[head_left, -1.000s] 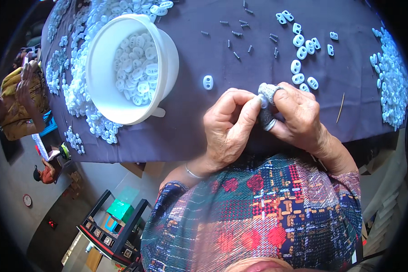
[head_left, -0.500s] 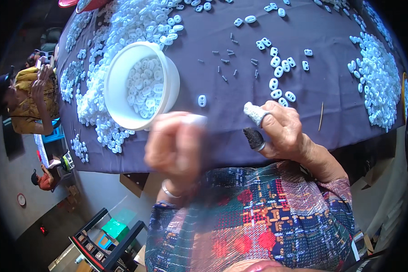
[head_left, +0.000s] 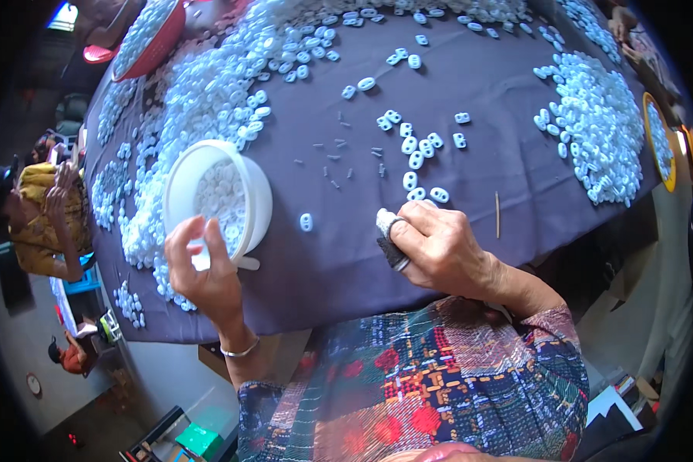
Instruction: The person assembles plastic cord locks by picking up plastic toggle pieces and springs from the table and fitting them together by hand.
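My left hand (head_left: 204,277) is at the near rim of a round white plastic tub (head_left: 260,204), its thumb and fingers apart. A small white patch shows between those fingers; I cannot tell if it is a piece or the tub. Inside the tub lie many small white two-holed plastic pieces (head_left: 222,192). My right hand (head_left: 443,250) is over the cloth with thumb and forefinger pressed together. White wrapping covers its forefinger and black wrapping its thumb. Whatever they may pinch is hidden. Just beyond it lie several loose two-holed pieces (head_left: 416,160). One single piece (head_left: 306,222) lies between the hands.
Small dark springs (head_left: 335,158) are scattered mid-table on the dark cloth (head_left: 323,269). A thin wooden stick (head_left: 497,214) lies to the right. Large heaps of white pieces (head_left: 597,127) flank the work area. A red basket (head_left: 162,50) stands far left; another person (head_left: 46,208) sits beyond the left edge.
My left hand has swung left to the tub, and its fingers have spread. The right thumb and forefinger, apart before, have come together. The whole view has shifted.
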`<state>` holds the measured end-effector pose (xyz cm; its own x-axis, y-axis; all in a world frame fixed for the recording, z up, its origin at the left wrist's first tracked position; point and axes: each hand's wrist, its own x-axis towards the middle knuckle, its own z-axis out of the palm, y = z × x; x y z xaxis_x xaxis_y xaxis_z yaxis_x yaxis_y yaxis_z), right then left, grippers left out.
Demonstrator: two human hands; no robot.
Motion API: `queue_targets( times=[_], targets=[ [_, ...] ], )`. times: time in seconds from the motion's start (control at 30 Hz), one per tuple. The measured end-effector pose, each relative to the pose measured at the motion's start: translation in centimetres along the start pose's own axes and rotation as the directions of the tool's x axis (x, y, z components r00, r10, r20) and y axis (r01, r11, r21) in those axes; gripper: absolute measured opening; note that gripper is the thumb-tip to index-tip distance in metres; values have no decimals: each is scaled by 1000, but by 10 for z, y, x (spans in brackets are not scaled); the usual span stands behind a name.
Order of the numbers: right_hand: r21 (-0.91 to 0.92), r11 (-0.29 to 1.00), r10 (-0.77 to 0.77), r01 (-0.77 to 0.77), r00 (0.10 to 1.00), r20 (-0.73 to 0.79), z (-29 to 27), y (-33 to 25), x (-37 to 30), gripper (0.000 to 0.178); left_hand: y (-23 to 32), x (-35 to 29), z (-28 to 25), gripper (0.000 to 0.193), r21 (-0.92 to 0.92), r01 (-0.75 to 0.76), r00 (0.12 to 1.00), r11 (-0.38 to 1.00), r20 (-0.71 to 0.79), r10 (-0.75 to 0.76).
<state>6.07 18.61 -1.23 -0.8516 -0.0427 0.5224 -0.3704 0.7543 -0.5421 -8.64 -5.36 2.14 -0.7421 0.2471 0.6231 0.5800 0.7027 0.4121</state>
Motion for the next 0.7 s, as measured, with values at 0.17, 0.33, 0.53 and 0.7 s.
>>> queue_targets(
  times=[0.17, 0.33, 0.53, 0.7],
  targets=[
    [-244, 919, 334, -311, 941, 56, -54, 5, -7, 21, 23, -18, -13, 13, -177, -90, 996, 980, -21, 87],
    [-426, 714, 569, -556, 815, -112, -79, 13, -38, 20, 39, -41, 0, 14, -334, -109, 970, 936, 172, 174],
    [-426, 643, 639, -637, 752, -161, -63, 18, -54, 18, 62, -54, 25, 18, -568, -66, 840, 820, 412, 353],
    [-458, 580, 662, -673, 718, -216, -60, 13, -54, 14, 65, -63, 28, 19, -625, -83, 768, 777, 456, 449]
  ],
)
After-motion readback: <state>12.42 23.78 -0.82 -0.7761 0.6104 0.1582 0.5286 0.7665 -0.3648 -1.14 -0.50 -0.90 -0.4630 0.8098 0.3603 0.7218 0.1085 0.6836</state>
